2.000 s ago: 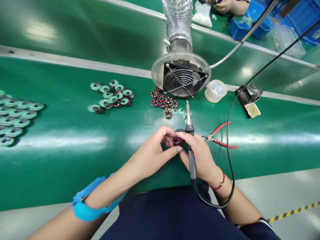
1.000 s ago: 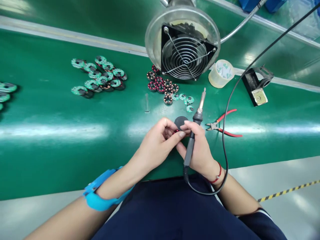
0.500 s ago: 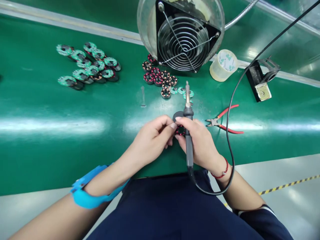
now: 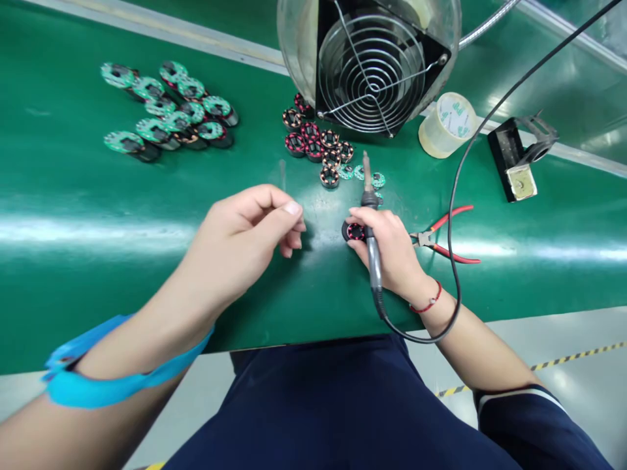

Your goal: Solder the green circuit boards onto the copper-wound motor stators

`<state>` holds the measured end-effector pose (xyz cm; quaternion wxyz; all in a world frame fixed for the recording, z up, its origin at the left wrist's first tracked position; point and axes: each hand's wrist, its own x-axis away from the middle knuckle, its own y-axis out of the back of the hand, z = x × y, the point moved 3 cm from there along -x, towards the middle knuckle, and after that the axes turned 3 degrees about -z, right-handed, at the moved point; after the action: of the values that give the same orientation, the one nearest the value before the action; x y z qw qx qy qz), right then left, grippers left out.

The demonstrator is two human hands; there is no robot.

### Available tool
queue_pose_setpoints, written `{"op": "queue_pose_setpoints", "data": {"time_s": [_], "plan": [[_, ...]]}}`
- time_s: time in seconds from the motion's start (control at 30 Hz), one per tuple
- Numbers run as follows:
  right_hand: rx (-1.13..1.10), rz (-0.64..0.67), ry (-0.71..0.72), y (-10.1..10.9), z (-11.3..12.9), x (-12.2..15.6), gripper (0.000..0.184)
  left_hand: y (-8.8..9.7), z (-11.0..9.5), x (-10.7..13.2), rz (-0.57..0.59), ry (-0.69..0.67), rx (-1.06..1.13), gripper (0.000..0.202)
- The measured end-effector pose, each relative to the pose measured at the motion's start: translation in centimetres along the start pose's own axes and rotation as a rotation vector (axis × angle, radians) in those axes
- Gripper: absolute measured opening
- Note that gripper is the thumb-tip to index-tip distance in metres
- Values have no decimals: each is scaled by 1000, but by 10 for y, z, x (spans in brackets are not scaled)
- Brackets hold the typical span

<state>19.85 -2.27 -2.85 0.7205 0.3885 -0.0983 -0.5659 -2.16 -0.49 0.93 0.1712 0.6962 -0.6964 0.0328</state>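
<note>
Right hand (image 4: 390, 249) grasping a coil (image 4: 355, 231), plus soldering iron (image 4: 374, 260) pointing toward the desk's (image 4: 294, 307) back edge
I'm seeing the curled left hand (image 4: 245, 241) left of the coil, contents unclear.

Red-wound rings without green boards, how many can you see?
5: a held ring in the right hand; a rear ring beside the fan; and, below that, an upper ring, a lower-left ring and a lower-right ring. The fan may hide more.
</note>
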Motion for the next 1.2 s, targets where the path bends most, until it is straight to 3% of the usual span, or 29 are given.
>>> {"op": "queue_pose_setpoints", "data": {"time_s": [0.13,0.23,0.37,0.47,0.57,0.67,0.8,1.03,1.2], "plan": [[-17,-9,-8,-4,-4,3,47,-2,-12,-16,74,-97,-229,21],[-96,-135,3,8,-5,8,50,-13,-25,-37,168,-280,-388,16],[-155,-331,-44,24,-16,12,47,-41,-36,-70,258,-572,-684,14],[-147,-371,-118,26,-25,12,44,-65,-35,-91,323,-669,-797,11],[-149,-392,-132,25,-26,9,42,-78,-30,-100,320,-693,-820,18],[-162,-366,-116,25,-19,6,42,-79,-28,-95,347,-706,-860,17],[-169,-327,-126,29,-11,4,41,-69,-32,-80,369,-692,-972,13],[-192,-326,-138,32,-5,6,41,-37,-37,-66,256,-572,-1151,18],[-197,-289,-145,31,-4,7,42,-39,-35,-68,219,-503,-1116,23]]}}
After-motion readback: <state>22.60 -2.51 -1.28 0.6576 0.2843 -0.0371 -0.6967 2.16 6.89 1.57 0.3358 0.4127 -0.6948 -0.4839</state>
